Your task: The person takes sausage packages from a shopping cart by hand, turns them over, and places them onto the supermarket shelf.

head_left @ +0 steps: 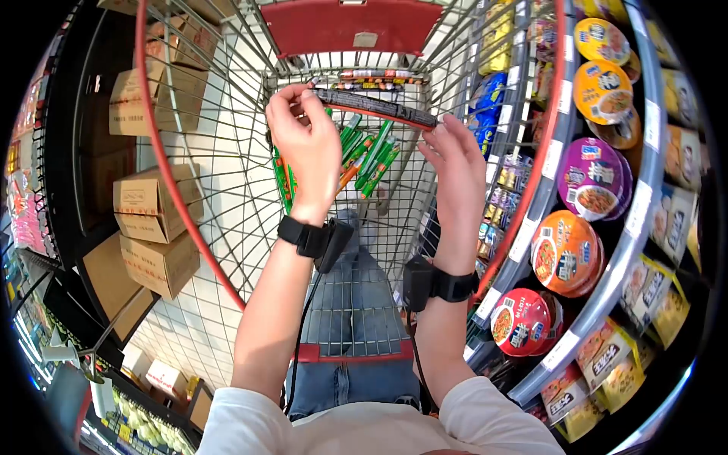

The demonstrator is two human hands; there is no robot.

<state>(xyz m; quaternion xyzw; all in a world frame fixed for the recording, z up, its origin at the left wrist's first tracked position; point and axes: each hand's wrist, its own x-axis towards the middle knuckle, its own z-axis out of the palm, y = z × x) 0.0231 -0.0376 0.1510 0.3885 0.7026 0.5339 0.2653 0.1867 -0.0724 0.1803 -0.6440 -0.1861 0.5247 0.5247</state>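
A long, thin black package with a red edge (375, 108) is held across the upper part of the shopping cart (353, 350). My left hand (305, 144) has its fingers closed on the package's left end. At the right end, my right hand (457, 155) pinches it between thumb and fingers. Below the package, several green stick-shaped packs (373, 163), a few with orange parts, lie on the cart's wire bottom. Farther forward in the cart is a row of dark and red packs (379, 78). Both wrists wear black straps with small devices.
Shelves on the right hold round instant noodle bowls (594, 180), yellow bags (656, 299) and blue packs (489, 102). Cardboard boxes (159, 265) are stacked left of the cart. The cart's red side rails rise on both sides, and a red panel (351, 26) is at its far end.
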